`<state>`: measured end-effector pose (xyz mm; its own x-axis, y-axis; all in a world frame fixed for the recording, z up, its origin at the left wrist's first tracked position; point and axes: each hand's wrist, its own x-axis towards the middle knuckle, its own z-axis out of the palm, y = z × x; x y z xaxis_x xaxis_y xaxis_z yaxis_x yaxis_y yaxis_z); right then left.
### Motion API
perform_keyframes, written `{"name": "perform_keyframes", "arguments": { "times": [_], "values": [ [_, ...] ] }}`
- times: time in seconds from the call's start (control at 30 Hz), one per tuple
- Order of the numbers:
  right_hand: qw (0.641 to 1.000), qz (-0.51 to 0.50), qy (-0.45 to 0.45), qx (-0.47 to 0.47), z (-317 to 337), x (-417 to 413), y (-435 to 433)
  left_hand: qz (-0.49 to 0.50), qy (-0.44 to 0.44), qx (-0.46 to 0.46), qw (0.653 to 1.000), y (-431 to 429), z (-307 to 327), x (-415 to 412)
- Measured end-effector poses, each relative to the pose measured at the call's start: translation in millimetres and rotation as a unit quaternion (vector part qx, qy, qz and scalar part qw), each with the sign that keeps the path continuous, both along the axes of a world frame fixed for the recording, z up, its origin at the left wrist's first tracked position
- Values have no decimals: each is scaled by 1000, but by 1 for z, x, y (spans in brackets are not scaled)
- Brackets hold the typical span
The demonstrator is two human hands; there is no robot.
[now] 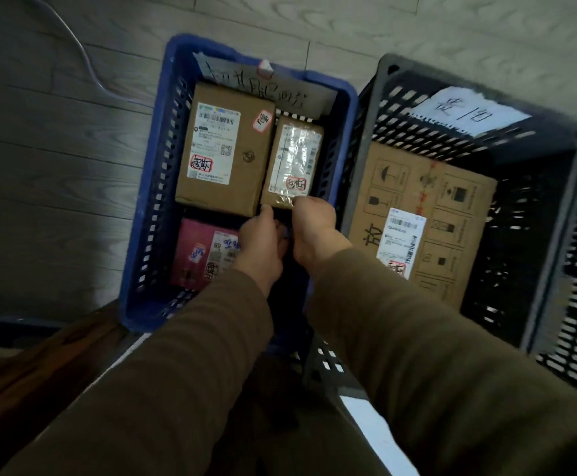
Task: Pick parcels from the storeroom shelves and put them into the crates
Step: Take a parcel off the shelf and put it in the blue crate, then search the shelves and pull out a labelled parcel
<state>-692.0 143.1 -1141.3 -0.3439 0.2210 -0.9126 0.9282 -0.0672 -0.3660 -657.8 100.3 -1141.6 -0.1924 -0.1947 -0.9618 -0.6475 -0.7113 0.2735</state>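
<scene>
Narrow parcel (293, 163) right of wide parcel (225, 149) in left crate (156, 201), lone parcel (420, 218) in right crate (534, 255)

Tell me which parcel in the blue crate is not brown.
The pink parcel, in the near left corner of the blue crate. The large parcel and the small parcel, whose near edge the right hand grips, are brown cardboard.

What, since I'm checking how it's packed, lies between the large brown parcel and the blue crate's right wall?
In the head view, the small taped parcel fills that gap.
</scene>
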Motion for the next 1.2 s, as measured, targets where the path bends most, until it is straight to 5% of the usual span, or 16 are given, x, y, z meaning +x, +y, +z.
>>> {"name": "perform_keyframes", "arguments": {
  "times": [0.37, 0.57, 0.9, 1.2],
  "values": [
    [993, 77, 86, -10, 143, 6, 72, 6, 113, -68, 991, -17, 167, 29],
    [964, 211, 148, -57, 234, 46, 99, 110, 142, -128, 975, 11, 257, 99],
    [874, 404, 196, -188, 386, 181, 78, 288, 176, -208, 918, 36, 395, 260],
    [779, 541, 204, -243, 432, 375, 1, 418, 160, -256, 857, 10, 446, 465]
  ]
}}
